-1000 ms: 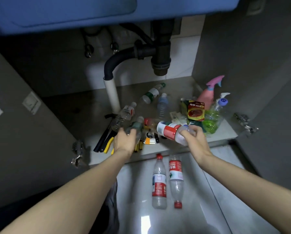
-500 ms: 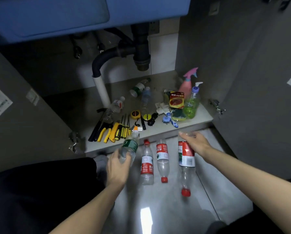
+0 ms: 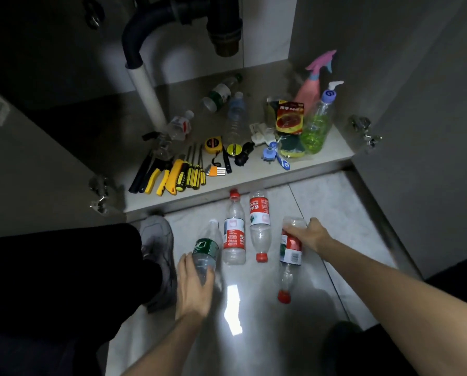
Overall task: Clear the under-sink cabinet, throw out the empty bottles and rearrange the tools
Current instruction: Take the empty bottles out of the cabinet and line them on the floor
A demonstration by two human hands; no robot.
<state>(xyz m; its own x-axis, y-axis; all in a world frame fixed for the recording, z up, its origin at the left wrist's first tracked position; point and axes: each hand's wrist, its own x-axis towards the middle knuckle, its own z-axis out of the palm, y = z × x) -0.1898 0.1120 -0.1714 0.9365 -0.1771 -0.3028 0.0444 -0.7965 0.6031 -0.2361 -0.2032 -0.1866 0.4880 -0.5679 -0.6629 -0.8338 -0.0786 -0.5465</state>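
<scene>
My left hand (image 3: 193, 290) holds a green-labelled empty bottle (image 3: 205, 248) low over the floor tiles. My right hand (image 3: 307, 234) grips the base of a red-labelled bottle (image 3: 289, 256) that lies with its red cap toward me. Between them two more red-labelled bottles (image 3: 234, 234) (image 3: 259, 225) lie side by side on the floor. On the cabinet floor (image 3: 332, 147) remain three clear bottles (image 3: 221, 93) (image 3: 235, 115) (image 3: 176, 128) and a row of yellow-and-black tools (image 3: 172, 172).
A tape measure (image 3: 213, 144), a blue brush (image 3: 277, 157), a red packet (image 3: 290, 118), a green soap bottle (image 3: 317, 126) and a pink sprayer (image 3: 312, 85) stand in the cabinet. The black drain pipe (image 3: 134, 42) hangs above. My grey shoe (image 3: 159, 240) is left of the bottles.
Both hands have brought their bottles out of the cabinet and down to the floor beside the two lying there. The view has tilted downward.
</scene>
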